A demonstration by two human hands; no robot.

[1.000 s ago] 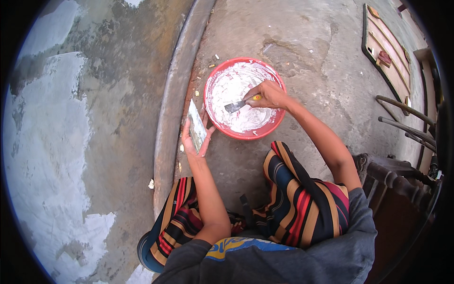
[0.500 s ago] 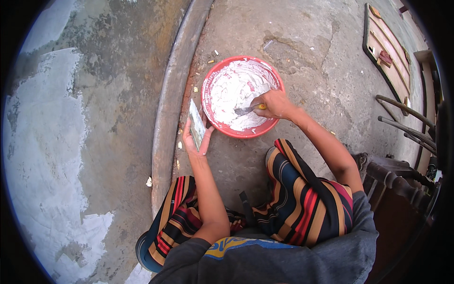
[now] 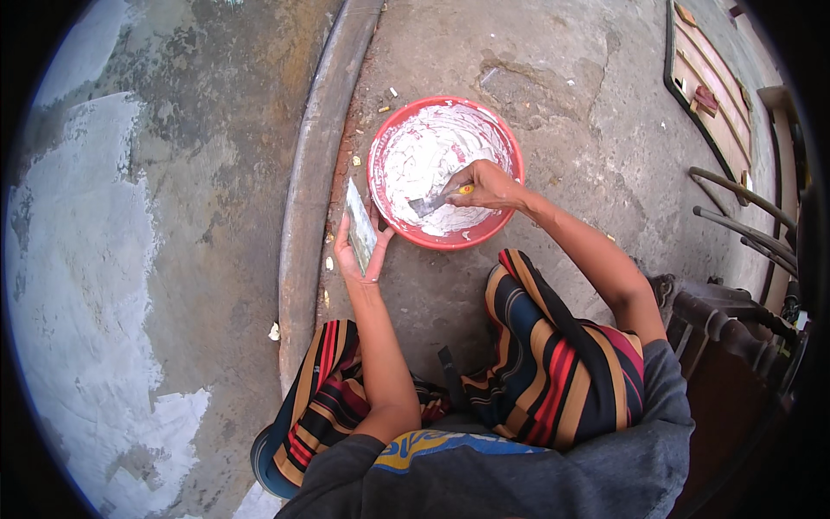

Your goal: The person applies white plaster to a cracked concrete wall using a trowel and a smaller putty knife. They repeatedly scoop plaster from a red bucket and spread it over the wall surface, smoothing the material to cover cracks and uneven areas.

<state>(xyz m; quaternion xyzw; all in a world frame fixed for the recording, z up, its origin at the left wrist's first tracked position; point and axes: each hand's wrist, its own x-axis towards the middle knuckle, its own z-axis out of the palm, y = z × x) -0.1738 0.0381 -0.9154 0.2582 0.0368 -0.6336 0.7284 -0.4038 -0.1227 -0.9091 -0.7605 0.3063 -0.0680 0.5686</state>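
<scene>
My left hand [image 3: 363, 259] grips a flat, thin metal plate [image 3: 360, 223], smeared pale, held tilted at the left side of a red plastic basin [image 3: 441, 240]. The basin holds thick white paste [image 3: 432, 151] spread over its bottom and walls. Inside it, my right hand [image 3: 488, 183] is closed on a scraper [image 3: 424, 204] with a yellow handle and a dark flat blade, which lies in the paste at the lower middle of the basin.
A long raised concrete edge [image 3: 303, 190] runs left of the basin, beside a wall or floor with pale patches [image 3: 78, 285]. At the right lie a wooden framed panel [image 3: 705, 95], metal tubes [image 3: 743, 225] and dark wooden furniture [image 3: 713, 320]. My striped-clad legs [image 3: 553, 363] frame the space below the basin.
My right hand and the scraper shifted right and down in the basin, then came back leftward. My left hand with the plate has barely moved.
</scene>
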